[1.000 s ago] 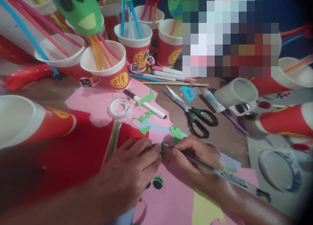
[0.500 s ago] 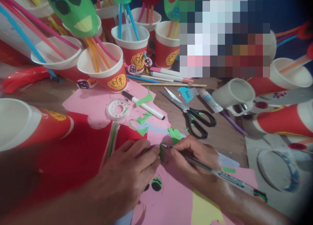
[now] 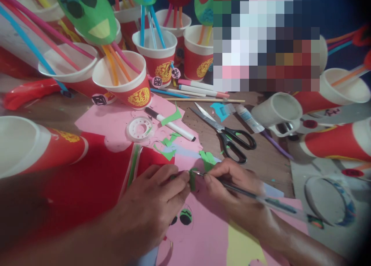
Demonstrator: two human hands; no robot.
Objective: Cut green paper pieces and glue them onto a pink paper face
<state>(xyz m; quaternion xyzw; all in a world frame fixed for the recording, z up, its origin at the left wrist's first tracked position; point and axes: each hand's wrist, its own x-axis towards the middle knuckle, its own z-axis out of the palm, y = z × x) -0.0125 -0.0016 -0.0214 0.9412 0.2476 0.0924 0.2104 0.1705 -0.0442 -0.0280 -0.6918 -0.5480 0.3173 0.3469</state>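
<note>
Green paper (image 3: 193,183) juts from the pinching left hand (image 3: 158,198), under the pen (image 3: 266,201) the right hand (image 3: 236,178) grips.

left hand (image 3: 156,194) holds a green strip (image 3: 193,184), right hand (image 3: 242,176) a pen (image 3: 257,197) at it

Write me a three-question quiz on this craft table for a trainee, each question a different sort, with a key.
1. Multiple choice: what does the right hand hold? (a) a mug (b) a pen (c) a roll of tape
2. True or false: in this view, the black-handled scissors lie to the right of the black-capped white marker.
3. Fill in the colour: beside the fingertips of the left hand, the pen's tip points at a narrow ____ strip.

Key: 1. b; 2. true; 3. green
</note>
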